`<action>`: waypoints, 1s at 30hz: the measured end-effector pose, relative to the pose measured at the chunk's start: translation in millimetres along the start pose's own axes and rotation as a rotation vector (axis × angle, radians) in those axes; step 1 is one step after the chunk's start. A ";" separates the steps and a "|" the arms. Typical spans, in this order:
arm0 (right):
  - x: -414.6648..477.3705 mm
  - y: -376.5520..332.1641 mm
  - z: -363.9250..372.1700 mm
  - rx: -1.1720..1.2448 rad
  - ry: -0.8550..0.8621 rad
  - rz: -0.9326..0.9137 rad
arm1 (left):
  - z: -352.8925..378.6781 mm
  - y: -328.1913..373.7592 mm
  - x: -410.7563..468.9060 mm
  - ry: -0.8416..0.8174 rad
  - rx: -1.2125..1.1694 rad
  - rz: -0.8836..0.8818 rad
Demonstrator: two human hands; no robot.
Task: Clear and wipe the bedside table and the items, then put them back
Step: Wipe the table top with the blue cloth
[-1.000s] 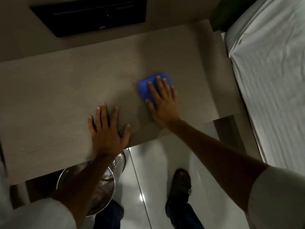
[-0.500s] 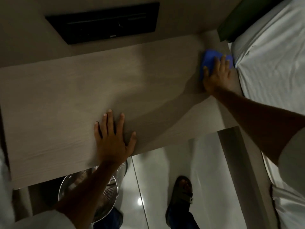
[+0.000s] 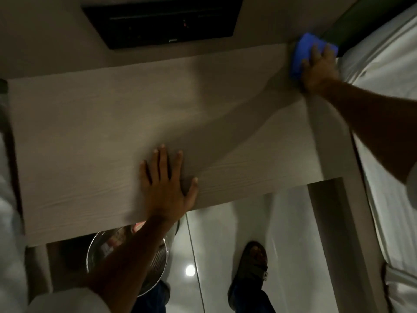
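The pale wood-grain bedside table (image 3: pixel 90 136) fills the middle of the view with nothing standing on it. A blue cloth (image 3: pixel 302 50) lies at the table's far right corner, against the wall and the bed. My right hand (image 3: pixel 319 68) presses flat on the cloth, fingers spread over it. My left hand (image 3: pixel 165 186) rests palm down on the table's near edge, fingers apart, holding nothing.
A bed with white sheets (image 3: pixel 383 98) borders the table on the right. A dark panel (image 3: pixel 162 21) is set in the wall behind. Under the table's near edge stands a metal mesh bin (image 3: pixel 108 249). My sandalled foot (image 3: pixel 252 267) stands on the glossy floor.
My right hand has slid the blue cloth from the table's middle to its far right corner. My left hand has stayed on the near edge.
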State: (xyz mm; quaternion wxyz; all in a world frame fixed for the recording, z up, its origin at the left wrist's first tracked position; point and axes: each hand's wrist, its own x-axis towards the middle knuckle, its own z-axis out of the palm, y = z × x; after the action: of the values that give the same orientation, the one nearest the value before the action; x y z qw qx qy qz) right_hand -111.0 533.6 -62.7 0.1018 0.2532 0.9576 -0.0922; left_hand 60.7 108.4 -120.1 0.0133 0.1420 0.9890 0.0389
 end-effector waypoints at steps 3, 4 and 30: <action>1.6 -9.3 0.6 -0.110 -0.111 -0.043 | 1.1 0.8 0.3 -0.034 -0.006 -0.003; -6.5 -23.1 3.5 -0.122 -0.124 -0.075 | 1.7 0.3 0.6 -0.045 -0.014 0.000; -243.1 -395.2 137.5 -0.024 -0.191 -0.751 | -18.8 -237.9 -79.4 0.008 0.034 0.083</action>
State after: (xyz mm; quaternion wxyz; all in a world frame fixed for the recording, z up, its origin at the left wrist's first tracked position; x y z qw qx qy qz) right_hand -82.8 51.1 -86.9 0.1525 -0.1261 0.9709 -0.1348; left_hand 69.5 -143.0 -119.3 0.0051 0.1829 0.9829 0.0232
